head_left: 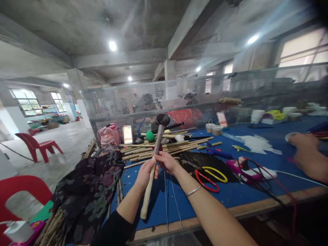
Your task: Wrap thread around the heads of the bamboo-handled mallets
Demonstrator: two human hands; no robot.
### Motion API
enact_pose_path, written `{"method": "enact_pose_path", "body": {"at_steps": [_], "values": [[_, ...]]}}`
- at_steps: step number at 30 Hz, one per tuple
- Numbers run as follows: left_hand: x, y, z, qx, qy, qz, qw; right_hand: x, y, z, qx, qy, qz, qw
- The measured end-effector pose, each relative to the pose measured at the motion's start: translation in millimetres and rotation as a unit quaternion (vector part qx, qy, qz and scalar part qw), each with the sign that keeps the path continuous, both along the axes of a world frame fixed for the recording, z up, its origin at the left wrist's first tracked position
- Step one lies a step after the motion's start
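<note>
In front of me, above the blue table, I hold a stick [148, 196] upright at a slant. Its lower length is pale and smooth; the upper part is grey, ending in a dark round knob. My left hand [147, 172] is closed around the pale part just below the join. Fingers of my right hand [165, 162] pinch the stick at the join, beside the left fingertips. Thin pale strands [166, 201] hang below my right hand. Scissors [210, 177] with one red and one yellow handle lie to the right on a dark cloth [188, 160].
Several pale sticks [138, 153] lie behind my hands, near a green ball [150, 136]. A blue glue gun [217, 152], a purple power strip [238, 171] and cables are right. Another person's arm [307, 153] reaches in at far right. A mesh partition [115, 106] stands behind.
</note>
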State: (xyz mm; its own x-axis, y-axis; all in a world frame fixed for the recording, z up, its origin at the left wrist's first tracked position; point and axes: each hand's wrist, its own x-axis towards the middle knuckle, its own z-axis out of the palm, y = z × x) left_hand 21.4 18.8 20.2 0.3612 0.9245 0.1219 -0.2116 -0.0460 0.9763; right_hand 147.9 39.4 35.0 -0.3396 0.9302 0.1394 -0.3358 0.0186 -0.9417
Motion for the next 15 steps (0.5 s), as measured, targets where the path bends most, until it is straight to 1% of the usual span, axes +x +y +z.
{"method": "enact_pose_path", "body": {"at_steps": [1, 2, 4, 6, 7, 8, 9, 11, 13, 15], "values": [[2, 0, -1.8, 0.001, 0.012, 0.006, 1.000, 2, 2, -2.0, 0.000, -0.001, -0.007, 1.000], [4, 0, -3.7, 0.010, 0.023, 0.028, 0.999, 3, 4, -5.0, 0.001, -0.005, -0.018, 1.000], [6, 1, -7.2, 0.043, 0.051, 0.107, 0.992, 6, 10, -12.6, -0.003, -0.028, -0.043, 0.999], [5, 4, -9.0, 0.076, 0.094, 0.185, 0.975, 8, 15, -19.1, -0.008, -0.056, -0.066, 0.996], [4, 5, -9.2, 0.085, 0.118, 0.206, 0.968, 9, 17, -20.8, -0.007, -0.064, -0.071, 0.995], [2, 5, -9.0, 0.089, 0.136, 0.211, 0.964, 9, 17, -21.2, -0.007, -0.067, -0.069, 0.995], [2, 6, -8.6, 0.090, 0.144, 0.200, 0.965, 10, 16, -20.1, -0.005, -0.063, -0.061, 0.996], [1, 5, -7.5, 0.071, 0.125, 0.145, 0.979, 10, 12, -15.0, -0.006, -0.037, -0.030, 0.999], [2, 4, -6.9, 0.027, 0.070, 0.077, 0.994, 11, 7, -9.0, -0.008, -0.006, -0.005, 1.000], [3, 3, -7.2, -0.023, 0.031, 0.022, 0.999, 11, 4, -5.9, -0.006, 0.003, 0.000, 1.000]]}}
